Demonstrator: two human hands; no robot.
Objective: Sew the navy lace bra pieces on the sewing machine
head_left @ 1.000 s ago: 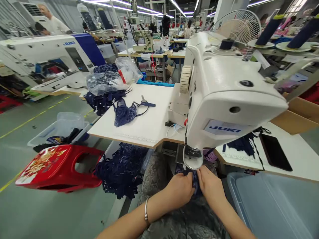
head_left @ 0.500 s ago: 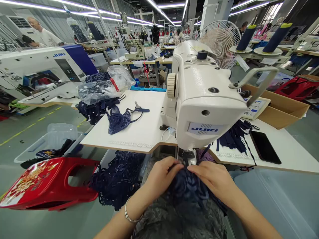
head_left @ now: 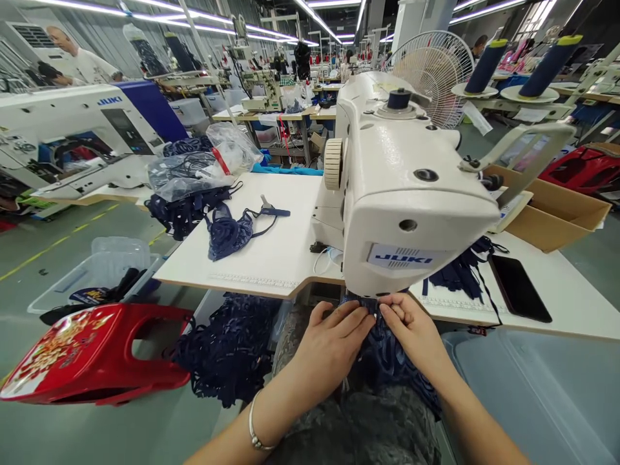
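Observation:
Under the head of a white sewing machine (head_left: 416, 200), my two hands meet at a dark navy lace garment (head_left: 387, 352) that drapes down over the lap. My left hand (head_left: 334, 339) presses its fingers together on the cloth, back of the hand up. Close by on the other side, my right hand (head_left: 411, 326) pinches the fabric with thumb and curled fingers. The needle area is hidden behind the machine head and the fingers. On the white table at left lies a navy bra (head_left: 230, 232) with its strap stretched to the right.
Navy straps (head_left: 465, 268) and a black phone (head_left: 520, 287) lie on the right tabletop, near a cardboard box (head_left: 557, 210). Below left are a heap of navy straps (head_left: 227, 352) and a red stool (head_left: 87, 355). Plastic bags (head_left: 186, 177) rest at the table's left.
Both hands have moved up and closer to the machine head. My left hand has turned flatter over the cloth, and my right fingers have curled. The camera view has shifted slightly.

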